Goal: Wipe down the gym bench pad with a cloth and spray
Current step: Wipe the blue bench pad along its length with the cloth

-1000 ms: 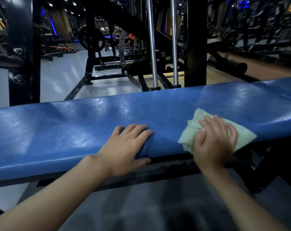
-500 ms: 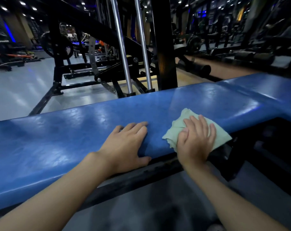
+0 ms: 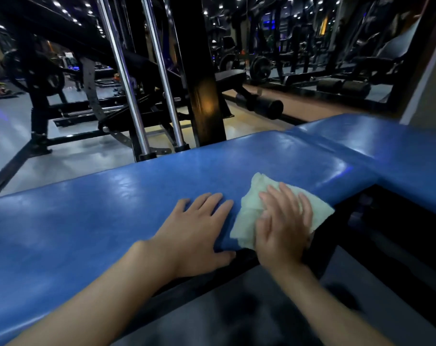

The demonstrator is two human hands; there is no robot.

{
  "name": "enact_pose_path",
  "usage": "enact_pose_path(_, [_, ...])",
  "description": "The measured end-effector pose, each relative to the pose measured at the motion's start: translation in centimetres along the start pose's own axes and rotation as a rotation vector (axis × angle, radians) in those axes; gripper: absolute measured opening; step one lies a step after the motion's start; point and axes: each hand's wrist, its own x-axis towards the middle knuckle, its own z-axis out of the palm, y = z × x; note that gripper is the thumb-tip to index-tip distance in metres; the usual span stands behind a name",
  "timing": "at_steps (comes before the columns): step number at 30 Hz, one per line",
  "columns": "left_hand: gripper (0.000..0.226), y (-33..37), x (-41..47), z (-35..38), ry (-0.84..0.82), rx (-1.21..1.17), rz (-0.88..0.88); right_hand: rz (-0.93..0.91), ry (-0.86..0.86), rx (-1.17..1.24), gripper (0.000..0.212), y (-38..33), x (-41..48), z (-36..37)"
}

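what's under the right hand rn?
The pale green cloth, pressed flat on the blue bench pad near its front edge. The right hand hides the cloth's middle; the pad beneath the cloth is covered.

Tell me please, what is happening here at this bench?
A person is wiping a blue bench pad in a gym. The right hand lies flat on a pale green cloth near the pad's front edge. The left hand rests open on the pad beside it, bracing. No spray bottle is in view.
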Motion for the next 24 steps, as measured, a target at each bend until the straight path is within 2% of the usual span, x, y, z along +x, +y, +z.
enact_pose_path(2, [0.086, 0.8, 1.0, -0.4, 0.004, 0.029, -0.025, -0.158, -0.047, 0.033, 0.044, 2.5, 0.7, -0.6])
enact_pose_path(4, [0.085, 1.2, 1.4, -0.7, -0.016, 0.107, -0.047, -0.184, -0.08, 0.009, 0.049, 7.0, 2.3, -1.4])
enact_pose_path(6, [0.083, 1.7, 1.5, -0.9, -0.02, 0.149, -0.079, -0.057, -0.087, -0.015, 0.058, 10.4, 3.6, -1.7])
enact_pose_path(9, [0.079, 3.1, 2.3, -0.9, -0.02, 0.161, -0.129, 0.089, 0.005, -0.062, 0.042, 8.5, 3.3, -0.9])
enact_pose_path(10, [0.077, 3.7, 2.7, -0.6, -0.027, 0.144, -0.142, 0.085, 0.003, -0.041, 0.041, 7.6, 3.0, -0.7])
enact_pose_path(12, [0.075, 4.8, 3.4, -0.3, -0.018, 0.082, -0.141, -0.064, -0.084, 0.027, 0.042, 7.6, 2.8, -1.5])
enact_pose_path(15, [0.077, 6.4, 4.3, -0.1, -0.009, 0.05, -0.179, -0.243, -0.163, 0.065, 0.045, 12.4, 4.4, -2.7])
enact_pose_path(17, [0.077, 7.4, 5.0, 0.0, -0.008, 0.07, -0.214, -0.174, -0.163, -0.005, 0.044, 15.7, 6.5, -2.7])
enact_pose_path(20, [0.08, 8.2, 6.7, -0.5, -0.027, 0.061, -0.242, 0.081, -0.129, -0.061, 0.039, 17.2, 8.3, -2.0])
enact_pose_path(24, [0.084, 9.5, 9.7, -0.7, -0.063, 0.014, -0.232, 0.167, -0.202, -0.093, 0.038, 17.7, 9.3, -1.8])
